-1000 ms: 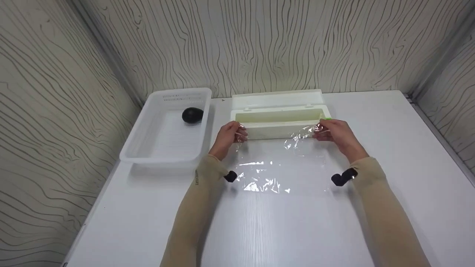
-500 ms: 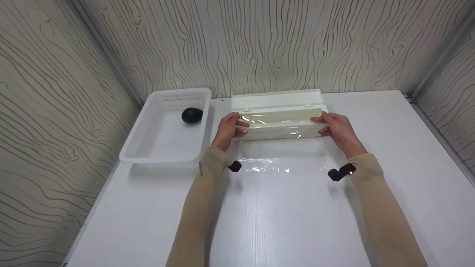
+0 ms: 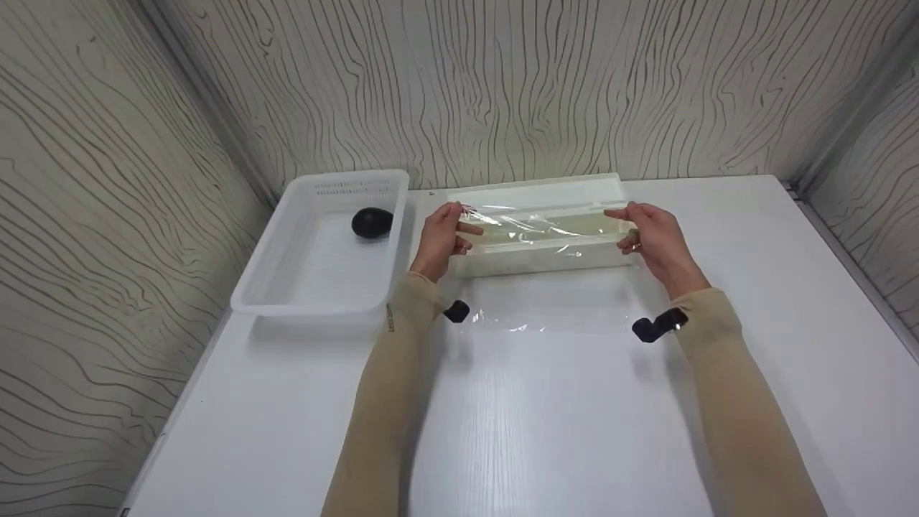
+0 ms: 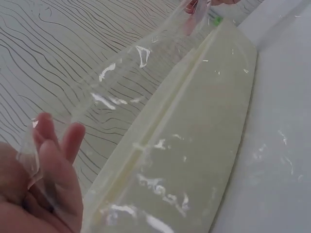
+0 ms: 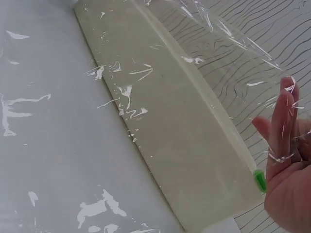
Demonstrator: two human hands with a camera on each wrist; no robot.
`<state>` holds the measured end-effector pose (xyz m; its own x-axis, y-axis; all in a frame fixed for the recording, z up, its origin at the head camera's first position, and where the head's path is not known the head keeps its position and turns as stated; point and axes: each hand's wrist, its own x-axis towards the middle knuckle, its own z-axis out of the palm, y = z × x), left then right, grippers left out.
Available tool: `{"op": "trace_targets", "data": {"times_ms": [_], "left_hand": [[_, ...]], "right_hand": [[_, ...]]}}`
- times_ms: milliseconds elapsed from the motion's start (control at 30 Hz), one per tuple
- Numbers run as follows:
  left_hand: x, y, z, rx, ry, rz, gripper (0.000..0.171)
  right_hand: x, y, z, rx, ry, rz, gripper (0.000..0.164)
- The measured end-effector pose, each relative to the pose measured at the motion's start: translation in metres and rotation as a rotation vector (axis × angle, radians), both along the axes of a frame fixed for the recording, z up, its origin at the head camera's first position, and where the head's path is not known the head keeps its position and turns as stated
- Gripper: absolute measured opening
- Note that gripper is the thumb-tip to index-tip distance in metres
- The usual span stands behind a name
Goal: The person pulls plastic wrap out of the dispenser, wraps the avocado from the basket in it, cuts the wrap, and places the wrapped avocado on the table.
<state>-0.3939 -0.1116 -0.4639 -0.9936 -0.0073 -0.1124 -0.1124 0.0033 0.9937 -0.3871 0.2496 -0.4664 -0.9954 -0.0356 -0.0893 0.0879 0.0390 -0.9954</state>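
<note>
"What's biggest?"
"The white desk (image 3: 538, 438), then a white tray (image 3: 305, 266) at its back left."
"And the clear film (image 3: 542, 251)?"
"Stretched between the hands, spread over the lid-open white box (image 3: 540, 191) and toward the front."
"Each grip?"
"Left hand (image 3: 438, 243) and right hand (image 3: 659, 240) each pinch a film edge, other fingers spread."
"Smaller?"
"A dark oval object (image 3: 372, 223) inside the tray, then a green piece (image 5: 260, 180) at the box's right end."
</note>
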Motion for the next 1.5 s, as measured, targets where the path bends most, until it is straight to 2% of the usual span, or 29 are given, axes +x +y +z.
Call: {"op": "trace_targets", "data": {"times_ms": [333,700,933,1133,1333,1500], "left_hand": [[0.004,0.001,0.015,-0.008,0.048,-0.003,0.037],[0.007,0.003,0.027,0.018,0.020,0.006,0.037],[0.007,0.005,0.030,0.070,0.074,0.019,0.036],[0.009,0.006,0.035,0.070,0.093,0.020,0.037],[0.014,0.005,0.034,0.044,0.074,0.011,0.037],[0.027,0.005,0.027,0.046,0.078,-0.010,0.037]], "right_hand": [[0.002,0.002,0.015,0.098,0.024,-0.025,0.039],[0.000,0.005,0.025,0.093,0.003,-0.010,0.035],[-0.002,0.003,0.033,0.003,0.025,-0.033,0.033],[-0.002,0.001,0.040,0.038,0.038,-0.057,0.035],[0.000,0.004,0.038,0.028,0.029,-0.032,0.035],[0.007,0.008,0.035,0.033,0.012,0.022,0.037]]}}
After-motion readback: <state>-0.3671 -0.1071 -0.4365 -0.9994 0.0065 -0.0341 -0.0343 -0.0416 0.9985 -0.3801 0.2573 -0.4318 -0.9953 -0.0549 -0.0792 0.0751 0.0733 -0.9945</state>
